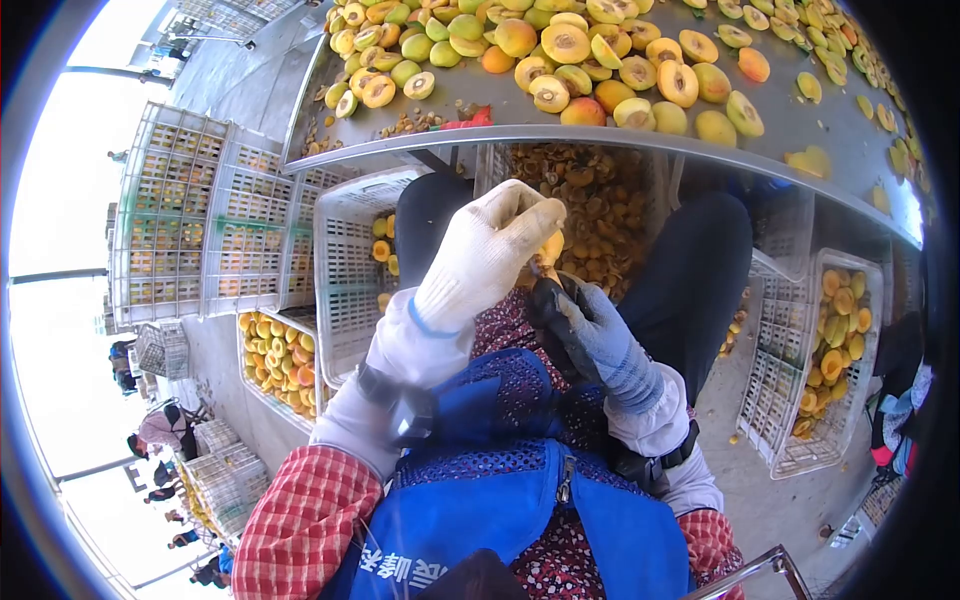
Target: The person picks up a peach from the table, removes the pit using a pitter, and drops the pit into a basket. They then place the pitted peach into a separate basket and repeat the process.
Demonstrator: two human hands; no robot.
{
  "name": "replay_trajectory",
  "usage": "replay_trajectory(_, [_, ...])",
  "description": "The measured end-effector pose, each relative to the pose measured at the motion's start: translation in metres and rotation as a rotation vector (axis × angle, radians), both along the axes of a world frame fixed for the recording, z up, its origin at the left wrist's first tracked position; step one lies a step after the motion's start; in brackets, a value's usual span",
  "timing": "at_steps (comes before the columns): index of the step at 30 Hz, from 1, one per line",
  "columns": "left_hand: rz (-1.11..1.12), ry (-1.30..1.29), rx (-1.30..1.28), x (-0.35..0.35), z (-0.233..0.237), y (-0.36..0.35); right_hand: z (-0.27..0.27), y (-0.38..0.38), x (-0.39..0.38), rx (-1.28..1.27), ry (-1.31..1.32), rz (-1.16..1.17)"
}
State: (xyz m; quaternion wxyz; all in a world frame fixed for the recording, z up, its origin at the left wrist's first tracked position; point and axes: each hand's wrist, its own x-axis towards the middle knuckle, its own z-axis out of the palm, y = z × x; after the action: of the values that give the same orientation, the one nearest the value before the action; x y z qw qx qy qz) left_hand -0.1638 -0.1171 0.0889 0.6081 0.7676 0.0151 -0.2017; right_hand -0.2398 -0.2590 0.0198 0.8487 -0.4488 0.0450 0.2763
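so the left hand (485, 255), in a white knit glove, is closed around a small yellow-orange fruit (551, 247), pinched at the fingertips over the lap. The right hand (590, 325), blue-grey glove with dark fingers, sits just below and right of it, fingers curled up against the fruit's underside. Can't tell if it's gripping anything itself. The fruit's too hidden to call its long axis. Past the knees there's a white plastic crate (492, 165) of brownish pits under the grey steel bench (500, 128)
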Motion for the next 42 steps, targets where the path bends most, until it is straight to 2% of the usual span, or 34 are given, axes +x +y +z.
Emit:
replay_trajectory(4, [0.158,-0.095,-0.044,-0.01,-0.012,-0.007,0.003,-0.005,0.003,0.129,0.218,0.136])
replay_trajectory(6, [0.27,-0.206,-0.052,-0.016,-0.022,-0.012,-0.004,0.0,-0.002,0.14,0.144,0.061])
replay_trajectory(8, [0.232,-0.281,0.064,-0.015,-0.025,-0.012,-0.023,0.017,-0.009,0.119,-0.058,-0.114])
replay_trajectory(9, [0.195,-0.309,0.112,-0.014,-0.025,-0.011,-0.024,0.021,-0.012,-0.132,-0.207,-0.199])
replay_trajectory(12, [0.147,-0.345,0.127,-0.012,-0.026,-0.008,-0.01,0.015,-0.011,-0.018,0.012,-0.09])
replay_trajectory(16, [0.093,-0.304,0.105,-0.009,-0.024,-0.005,0.004,0.016,-0.01,0.071,0.123,-0.029])
replay_trajectory(19, [0.133,-0.421,0.154,-0.007,-0.032,-0.009,0.014,0.014,-0.002,0.158,0.183,0.02])
replay_trajectory(22, [-0.026,-0.601,0.349,-0.002,-0.022,-0.011,0.008,0.013,-0.005,0.16,0.247,0.022])
replay_trajectory(25, [-0.327,-0.849,0.399,0.011,-0.02,-0.001,0.013,0.01,-0.002,0.21,0.361,0.065])
replay_trajectory(28, [-0.34,-0.721,0.272,0.014,-0.026,0.002,0.013,0.005,-0.001,0.304,0.4,0.141])
replay_trajectory(29, [-0.272,-0.679,0.189,0.012,-0.032,0.001,0.012,0.004,-0.001,0.361,0.423,0.16])
replay_trajectory(32, [0.0,-0.064,-0.123,0.002,-0.036,-0.003,0.006,0.01,-0.003,0.45,0.439,0.166])
replay_trajectory(33, [0.029,-0.062,-0.145,0.001,-0.041,-0.003,0.005,0.012,-0.004,0.46,0.435,0.162])
replay_trajectory(36, [0.131,0.155,-0.352,-0.003,-0.058,0.007,0.012,0.009,-0.006,0.477,0.319,0.205])
replay_trajectory(37, [0.229,0.178,-0.379,-0.01,-0.093,0.006,0.011,0.003,-0.002,0.643,0.248,0.225])
replay_trajectory(38, [0.223,0.151,-0.218,-0.025,-0.098,0.01,0.008,-0.004,0.004,0.813,0.176,0.242])
replay_trajectory(40, [0.425,0.273,-0.193,-0.021,-0.081,0.018,-0.011,-0.009,0.011,0.888,0.323,0.116])
replay_trajectory(42, [0.491,0.175,-0.207,-0.007,-0.075,0.041,-0.049,-0.004,0.013,0.948,0.55,-0.02])
